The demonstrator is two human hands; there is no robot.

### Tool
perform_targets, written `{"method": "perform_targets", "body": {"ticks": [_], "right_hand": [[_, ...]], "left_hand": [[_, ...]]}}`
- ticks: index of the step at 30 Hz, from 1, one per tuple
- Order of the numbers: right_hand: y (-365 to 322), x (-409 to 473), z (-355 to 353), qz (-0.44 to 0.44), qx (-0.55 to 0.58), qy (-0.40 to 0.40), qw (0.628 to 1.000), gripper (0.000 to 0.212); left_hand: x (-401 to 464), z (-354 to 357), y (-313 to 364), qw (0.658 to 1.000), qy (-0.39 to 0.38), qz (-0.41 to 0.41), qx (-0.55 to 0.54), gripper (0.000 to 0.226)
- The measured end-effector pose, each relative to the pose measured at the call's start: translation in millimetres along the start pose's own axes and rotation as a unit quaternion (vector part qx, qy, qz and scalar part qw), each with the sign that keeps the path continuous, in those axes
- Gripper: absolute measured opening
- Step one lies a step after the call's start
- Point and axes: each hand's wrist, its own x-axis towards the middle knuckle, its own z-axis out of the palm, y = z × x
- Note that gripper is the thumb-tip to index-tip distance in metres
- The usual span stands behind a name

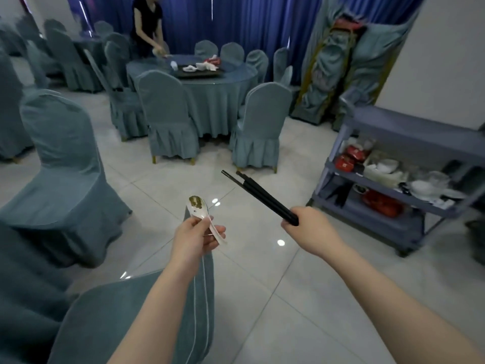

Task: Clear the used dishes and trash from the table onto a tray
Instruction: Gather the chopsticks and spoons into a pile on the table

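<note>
Spoon (198, 206), chopsticks (258, 195) held — over tiled floor (262, 271).

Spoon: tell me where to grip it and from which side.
Grip the spoon by its handle, coming from the bowl-free end nearest you, as the left hand does now. The bowl points up and away and carries green residue, so fingers belong on the narrow handle, keeping the bowl level. The right hand is taken up with the chopsticks.

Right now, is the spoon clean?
No, the white spoon held in the left hand has greenish-brown food residue in its bowl.
</note>
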Motion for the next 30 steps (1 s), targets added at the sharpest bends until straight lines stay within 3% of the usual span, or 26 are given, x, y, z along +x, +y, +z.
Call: {"method": "perform_targets", "body": {"ticks": [5,13,23,30], "right_hand": [[23,74,-6,-0.026,-0.026,-0.029,0.999,0.022],[52,221,-6,-0.169,-0.219,-0.047,0.960,0.020],[60,394,5,-0.278,-0.309,-0.028,0.909,0.017],[21,557,50,-0.380,-0.288,-0.069,0.877,0.014]], "left_hand": [[63,36,0,0.999,0.036,0.000,-0.016,0.010],[181,95,11,0.993,0.102,-0.005,-0.050,0.012],[299,102,42,0.979,0.195,-0.019,-0.060,0.013],[389,92,67,0.951,0.300,-0.007,-0.075,0.013]]}}
